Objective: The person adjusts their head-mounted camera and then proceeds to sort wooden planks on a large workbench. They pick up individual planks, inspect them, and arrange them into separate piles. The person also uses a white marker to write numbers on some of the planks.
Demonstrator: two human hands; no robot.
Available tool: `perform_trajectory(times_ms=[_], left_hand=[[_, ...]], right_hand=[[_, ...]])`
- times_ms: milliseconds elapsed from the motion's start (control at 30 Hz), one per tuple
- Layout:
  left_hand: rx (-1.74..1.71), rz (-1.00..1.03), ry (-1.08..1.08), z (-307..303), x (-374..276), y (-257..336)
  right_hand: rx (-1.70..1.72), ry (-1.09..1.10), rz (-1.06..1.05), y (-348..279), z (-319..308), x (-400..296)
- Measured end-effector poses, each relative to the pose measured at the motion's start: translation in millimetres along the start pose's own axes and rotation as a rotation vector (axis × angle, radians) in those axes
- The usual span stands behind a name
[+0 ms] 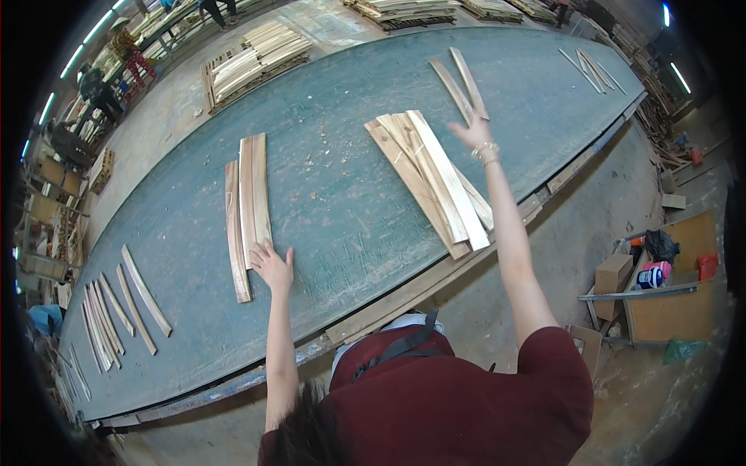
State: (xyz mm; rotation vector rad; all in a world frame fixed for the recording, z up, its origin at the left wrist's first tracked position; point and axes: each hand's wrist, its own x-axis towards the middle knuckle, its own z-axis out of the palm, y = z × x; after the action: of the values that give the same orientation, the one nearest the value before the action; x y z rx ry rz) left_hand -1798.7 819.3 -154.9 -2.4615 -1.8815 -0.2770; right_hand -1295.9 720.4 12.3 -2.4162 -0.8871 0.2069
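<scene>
My left hand (273,267) lies flat with fingers apart, its fingertips on the near end of a pair of wooden slats (253,186). Against their left side lies another slat (236,233), set closer to me. Farther out on the right, my right hand (475,133) has its thumb spread and its fingers at the near end of a short slat (468,81). A second slat (451,90) slants beside it, forming a narrow V. Between my hands is a fanned, overlapping pile of wider slats (431,180), one of them much paler.
The green worktable (344,233) carries wood crumbs, thin strips (105,326) at far left and more strips (593,73) at far right. Stacked slats (256,61) stand on the floor beyond. A wooden stand (664,291) with a cardboard box is behind right. People (99,93) work at far left.
</scene>
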Motion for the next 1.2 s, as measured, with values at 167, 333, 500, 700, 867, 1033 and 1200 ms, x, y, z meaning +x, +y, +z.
perform_trajectory(times_ms=[167, 333, 500, 700, 867, 1033, 1200], left_hand=[[0.064, 0.037, 0.030, 7, 8, -8], [0.182, 0.117, -0.037, 0, 26, -27], [0.201, 0.287, -0.088, -12, 42, -23], [-1.509, 0.009, -0.579, -62, 20, -23], [-2.252, -0.346, -1.127, -116, -25, 42], [-2.266, -0.643, -1.032, -84, -42, 53], [-3.129, -0.490, -1.408, -93, -51, 40]], right_hand=[[0.024, -0.422, -0.060, 4, 57, -60], [0.168, -0.373, 0.011, 11, 48, -102], [0.282, -0.207, 0.050, 43, 46, -131], [0.644, -0.280, 0.114, 34, 44, -176], [0.817, -0.562, 0.204, -29, 66, -206], [0.849, -0.714, 0.085, -83, 99, -221], [0.875, -0.773, 0.065, -108, 117, -238]])
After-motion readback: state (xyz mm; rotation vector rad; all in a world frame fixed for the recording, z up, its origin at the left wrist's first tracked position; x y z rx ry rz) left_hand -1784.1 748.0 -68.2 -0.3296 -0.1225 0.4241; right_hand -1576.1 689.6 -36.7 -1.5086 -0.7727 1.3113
